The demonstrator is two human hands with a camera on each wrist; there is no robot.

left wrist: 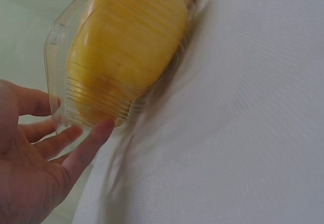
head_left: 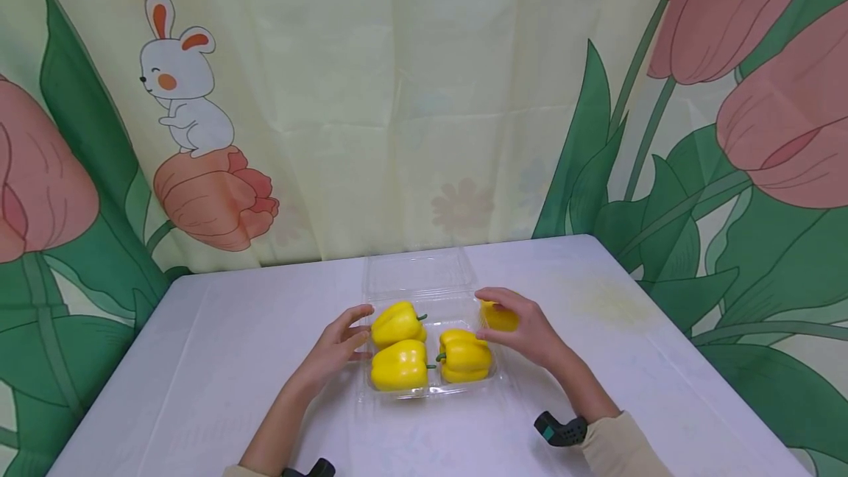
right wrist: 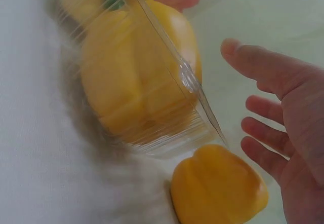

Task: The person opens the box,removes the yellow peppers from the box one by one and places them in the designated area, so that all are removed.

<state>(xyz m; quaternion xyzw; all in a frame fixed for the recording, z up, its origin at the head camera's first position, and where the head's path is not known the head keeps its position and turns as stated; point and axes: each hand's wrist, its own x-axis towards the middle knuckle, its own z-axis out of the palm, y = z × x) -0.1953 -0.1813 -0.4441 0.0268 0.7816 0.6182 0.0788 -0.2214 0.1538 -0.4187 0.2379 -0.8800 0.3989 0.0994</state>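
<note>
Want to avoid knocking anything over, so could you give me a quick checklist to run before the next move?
1. Lid out of the way: ok; the clear lid is folded back on the far side.
2. Container steadied: ok; the left hand has fingertips against the clear container.
3. Peppers inside lying in place: ok; three yellow peppers are in it.
4. Loose pepper held: not ok; the fourth pepper is outside, to the right, and the right hand holds nothing.
5. Enough room for a fourth: cannot tell; the back right looks unfilled, but the fit is unclear.
</note>
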